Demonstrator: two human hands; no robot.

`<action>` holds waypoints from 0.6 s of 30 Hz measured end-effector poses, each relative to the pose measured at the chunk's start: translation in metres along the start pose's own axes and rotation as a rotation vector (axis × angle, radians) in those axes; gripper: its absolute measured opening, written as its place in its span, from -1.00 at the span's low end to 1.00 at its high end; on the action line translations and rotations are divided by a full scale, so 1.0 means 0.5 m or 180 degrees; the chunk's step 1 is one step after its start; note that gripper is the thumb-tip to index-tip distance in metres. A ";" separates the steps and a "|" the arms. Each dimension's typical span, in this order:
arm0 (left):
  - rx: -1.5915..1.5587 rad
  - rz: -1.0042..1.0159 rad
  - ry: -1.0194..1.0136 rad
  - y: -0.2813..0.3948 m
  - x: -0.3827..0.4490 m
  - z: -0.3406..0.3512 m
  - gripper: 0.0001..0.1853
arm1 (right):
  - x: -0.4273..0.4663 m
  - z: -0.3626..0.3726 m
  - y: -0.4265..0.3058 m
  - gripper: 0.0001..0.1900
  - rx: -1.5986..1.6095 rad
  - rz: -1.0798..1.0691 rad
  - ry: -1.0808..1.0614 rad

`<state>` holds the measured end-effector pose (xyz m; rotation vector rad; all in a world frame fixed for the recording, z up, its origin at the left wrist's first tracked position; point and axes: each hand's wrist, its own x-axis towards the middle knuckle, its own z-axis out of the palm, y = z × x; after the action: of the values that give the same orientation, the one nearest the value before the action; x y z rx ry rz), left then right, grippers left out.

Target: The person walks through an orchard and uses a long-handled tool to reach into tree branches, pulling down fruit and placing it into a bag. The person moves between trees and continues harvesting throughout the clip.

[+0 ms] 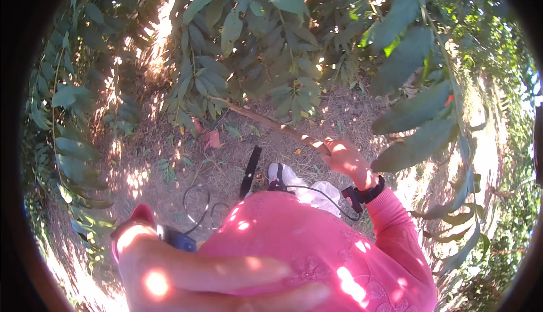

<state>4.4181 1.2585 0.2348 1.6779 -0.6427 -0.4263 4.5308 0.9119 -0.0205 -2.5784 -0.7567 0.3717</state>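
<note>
My right hand (345, 157) grips one end of a long wooden stick (271, 123). The stick slants away to the upper left, and its far end meets hanging leaves (208, 78). My left hand (220, 278) is large and close to the camera at the bottom, blurred, its fingers stretched across the front of my pink top (280, 235). Nothing shows between those fingers. A black device on a wristband (369, 193) sits at my right wrist, with a black cable running from it. Another dark blue device (180, 240) is by my left wrist, also with a cable.
Leafy branches (424, 57) hang close on the right and above. Dry, grassy ground (148, 176) lies below, with a reddish fragment (212, 139) on it. A black strap-like strip (251, 172), a white shoe (273, 171) and translucent white plastic (320, 195) show near my feet.
</note>
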 end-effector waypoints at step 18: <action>0.1689 0.2026 -0.0383 0.067 -0.039 0.138 -0.53 | -0.125 0.174 -0.102 -0.68 -0.0304 0.0561 -0.0243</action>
<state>4.3555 1.2133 0.2522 1.8197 -1.4139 0.1193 4.4252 0.9435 -0.0641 -2.7435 -0.5869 0.5020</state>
